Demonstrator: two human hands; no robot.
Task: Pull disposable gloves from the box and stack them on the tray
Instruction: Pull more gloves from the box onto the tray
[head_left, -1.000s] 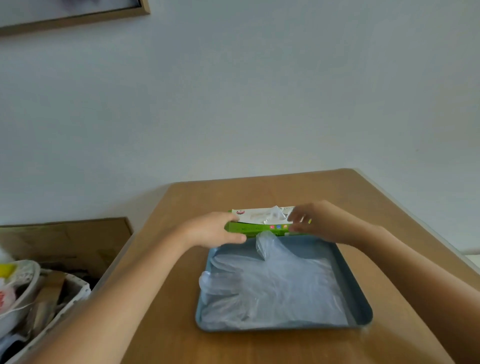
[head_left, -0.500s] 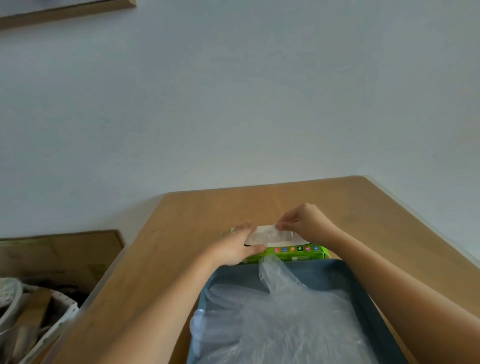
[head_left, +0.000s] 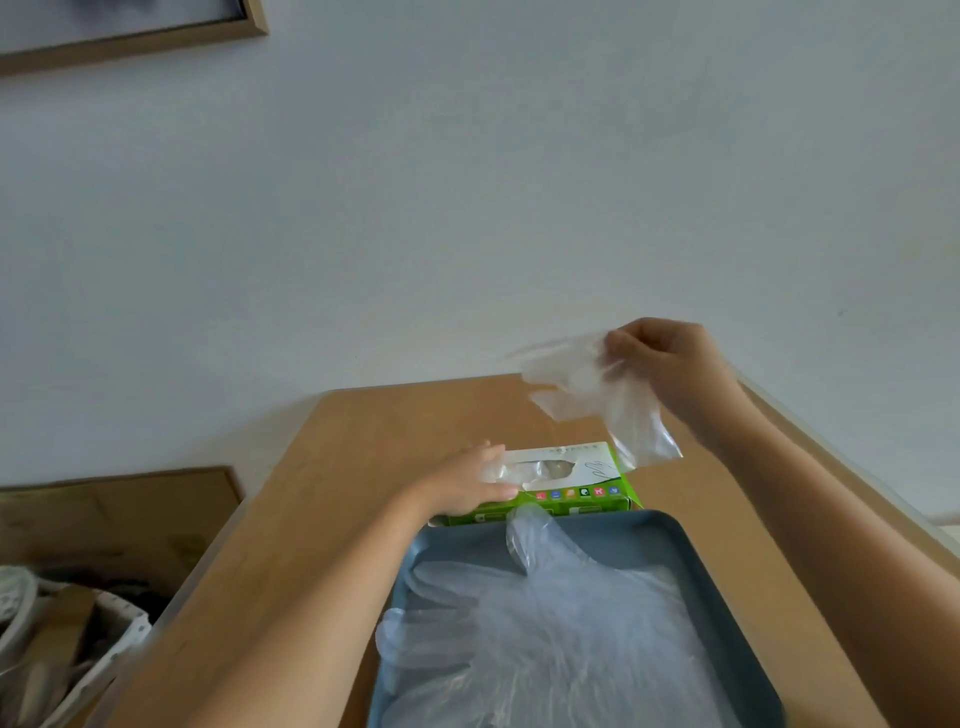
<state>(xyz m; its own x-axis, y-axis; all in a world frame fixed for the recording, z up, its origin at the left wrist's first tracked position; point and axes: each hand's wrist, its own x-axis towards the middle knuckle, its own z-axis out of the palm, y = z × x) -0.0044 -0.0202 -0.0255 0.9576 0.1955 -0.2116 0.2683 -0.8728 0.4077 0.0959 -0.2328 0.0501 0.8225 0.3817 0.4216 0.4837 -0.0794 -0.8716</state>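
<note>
Glove (head_left: 597, 395) of thin clear film hangs in the air above and just beyond the right end of the box (head_left: 566, 488), clear of the slot as far as the view shows. The right hand (head_left: 670, 369) pinches it near its top edge between thumb and curled fingertips, and the rest droops crumpled and part folded. The left hand (head_left: 467, 486) lies on the left end of the green box with fingers fairly straight, pressing it down onto the table (head_left: 363, 441) and gripping nothing. More film shows in the slot beside those fingers.

The stack of gloves (head_left: 545, 623) lies flat in the blue tray (head_left: 691, 551), which sits just in front of the box, touching or nearly so. One finger of the stack pokes up over the far rim.

To do this step well, I judge that the pinch should stay light but sure, since film this thin slips and clings. A small shake would probably let the glove fall open before it is lowered. It should go down cuff-end first and flat, matching the lie of the ones below. A basket (head_left: 78, 649) of clutter stands well off to the left.
</note>
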